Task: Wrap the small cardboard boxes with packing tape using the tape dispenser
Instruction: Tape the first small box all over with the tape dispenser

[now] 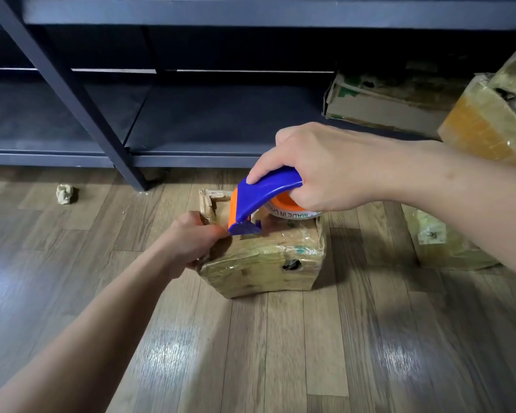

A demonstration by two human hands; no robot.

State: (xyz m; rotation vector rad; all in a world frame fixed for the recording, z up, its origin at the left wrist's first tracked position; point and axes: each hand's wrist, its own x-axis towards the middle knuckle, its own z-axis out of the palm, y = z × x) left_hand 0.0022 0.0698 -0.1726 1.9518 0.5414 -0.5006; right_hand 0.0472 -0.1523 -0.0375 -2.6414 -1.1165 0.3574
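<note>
Looking down from the head view, we hold the tape dispenser (259, 201) in our right hand (319, 168), its fingers (262, 171) clamped round the blue handle. The dispenser's orange-and-blue nose tilts down onto the top of the small cardboard box (262, 257), at that top's left edge, and the tape roll (289, 210) sits above the box's far right part. Our left hand (191, 242) grips the box's upper left side, fingers (212, 232) curled on the edge just beside the dispenser's nose. The box stands on the wooden floor (280, 353), its skin glossy and wrinkled with tape, a dark hole in its near face. A crumpled wad (64, 193) lies on the floor well to the left. A dark shelf unit (191, 120) runs along the back, with a worn flat carton (385, 102) on its low shelf. Two more taped boxes (489, 120) are at the right, one behind our right forearm, the other on the floor below it.
</note>
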